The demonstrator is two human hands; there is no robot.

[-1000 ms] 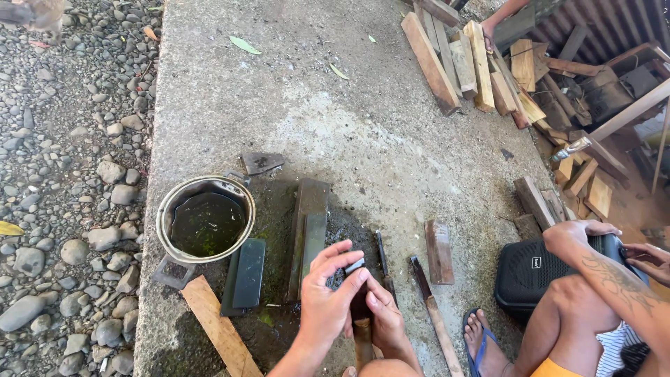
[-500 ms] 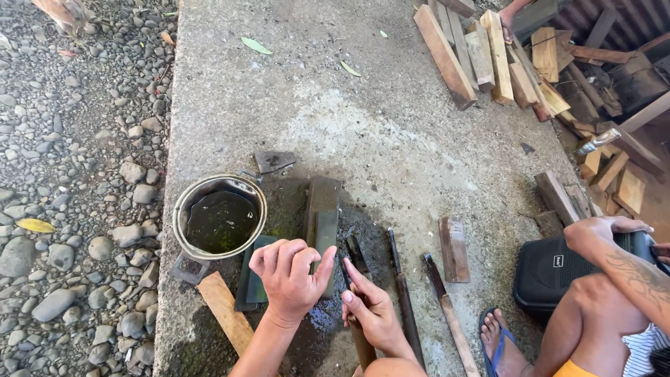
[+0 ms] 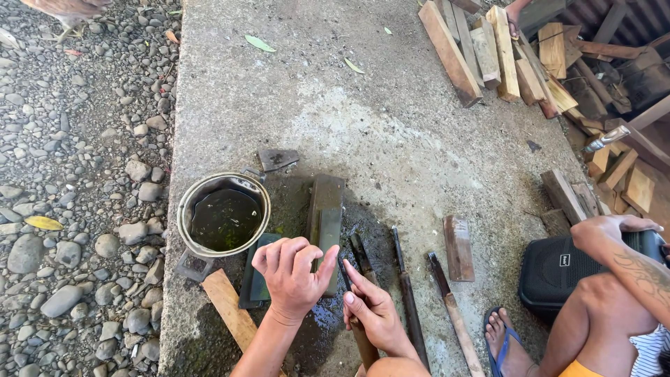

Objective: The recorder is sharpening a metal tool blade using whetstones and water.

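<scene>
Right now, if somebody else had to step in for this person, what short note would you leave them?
Left hand: cupped, fingertips on the near end of the long sharpening stone, holding nothing.
Right hand: gripping a wooden-handled chisel, blade tip by the stone's near end.
Nearby: pot of dark water left of the stone, two more chisels lying to the right on the wet concrete slab.
Done: stone and slab look wetted.
Left: whether the blade is sharp cannot be judged.

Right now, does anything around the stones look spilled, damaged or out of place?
Yes: a dark wet patch covers the concrete slab under the left hand and right hand, beside the pot of murky water. The pot's rim looks dented.
</scene>
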